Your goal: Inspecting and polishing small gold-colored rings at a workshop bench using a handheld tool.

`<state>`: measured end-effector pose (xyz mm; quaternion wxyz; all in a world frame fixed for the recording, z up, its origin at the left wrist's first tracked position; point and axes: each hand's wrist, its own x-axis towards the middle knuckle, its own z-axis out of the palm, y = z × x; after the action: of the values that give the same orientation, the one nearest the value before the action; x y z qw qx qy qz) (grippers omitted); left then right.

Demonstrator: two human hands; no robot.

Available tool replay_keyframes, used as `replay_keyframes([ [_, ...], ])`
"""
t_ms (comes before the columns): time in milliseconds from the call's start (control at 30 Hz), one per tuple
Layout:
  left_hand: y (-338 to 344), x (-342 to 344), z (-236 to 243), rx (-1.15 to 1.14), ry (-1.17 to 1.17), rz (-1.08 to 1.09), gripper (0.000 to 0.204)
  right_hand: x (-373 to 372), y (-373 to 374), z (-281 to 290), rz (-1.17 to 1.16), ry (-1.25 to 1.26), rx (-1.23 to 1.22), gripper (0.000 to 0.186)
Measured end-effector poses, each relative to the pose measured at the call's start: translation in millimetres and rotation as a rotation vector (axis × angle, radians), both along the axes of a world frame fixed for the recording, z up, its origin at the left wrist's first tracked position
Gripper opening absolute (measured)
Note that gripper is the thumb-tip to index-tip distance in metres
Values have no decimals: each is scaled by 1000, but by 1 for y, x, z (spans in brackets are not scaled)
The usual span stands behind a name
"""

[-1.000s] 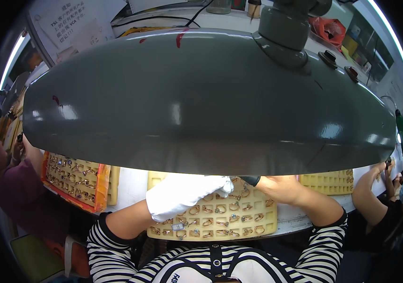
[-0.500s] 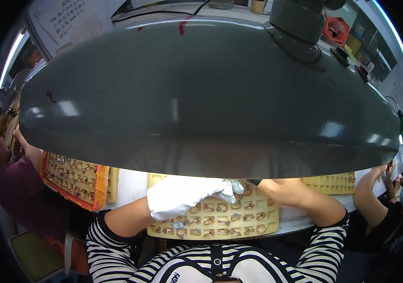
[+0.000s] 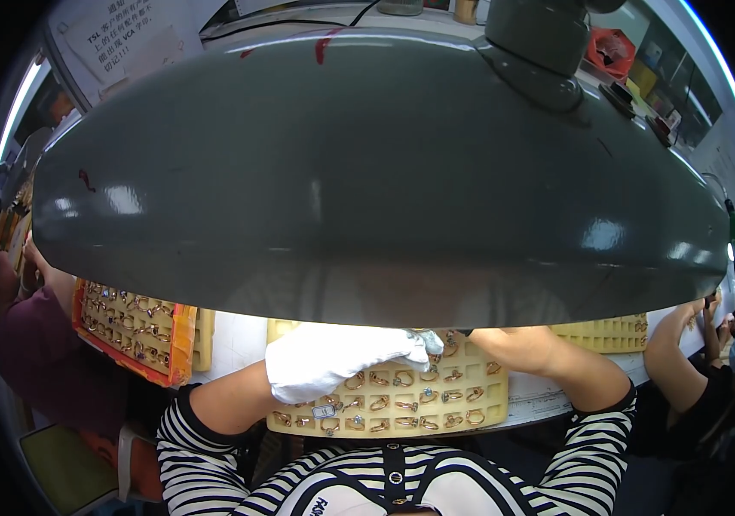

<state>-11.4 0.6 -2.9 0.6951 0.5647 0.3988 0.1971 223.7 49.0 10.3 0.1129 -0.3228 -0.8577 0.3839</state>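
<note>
A large grey lamp shade [image 3: 367, 181] hangs low over my hands. My left hand [image 3: 350, 357], in a white glove, reaches under its rim with fingertips curled together; whatever they hold is too hidden to make out. My bare right hand [image 3: 509, 348] comes in from the right beside the gloved fingertips; its fingers are behind the rim, near a small sliver of something dark. Beneath both hands a pale yellow tray [image 3: 492, 413] holds several gold-coloured rings in square slots, some with stones, and a small white tag [image 3: 323, 411] lies among them at the left.
An orange-edged tray of rings [image 3: 135, 322] sits at left, a second yellow tray [image 3: 600, 331] at right. People work on both sides, in a purple top [image 3: 41, 353] and with a bare arm [image 3: 668, 357]. Behind the lamp are cables, a red bag [image 3: 608, 56] and a paper notice [image 3: 114, 39].
The lamp fills slightly more of the view, its top higher and rim lower. The dark object at my right fingers is now mostly covered by the rim; my hands have barely moved.
</note>
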Motion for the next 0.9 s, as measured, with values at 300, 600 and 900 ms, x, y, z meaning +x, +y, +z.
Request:
replay_keyframes([
  [300, -1, 11, 9, 83, 144, 93, 39, -3, -3, 9, 213, -61, 940, 33],
  [600, 2, 4, -9, 257, 156, 3, 38, -7, 1, 6, 219, 140, 1094, 22],
  [900, 6, 7, 10, 249, 93, -62, 39, -6, 4, 5, 122, -157, 441, 23],
])
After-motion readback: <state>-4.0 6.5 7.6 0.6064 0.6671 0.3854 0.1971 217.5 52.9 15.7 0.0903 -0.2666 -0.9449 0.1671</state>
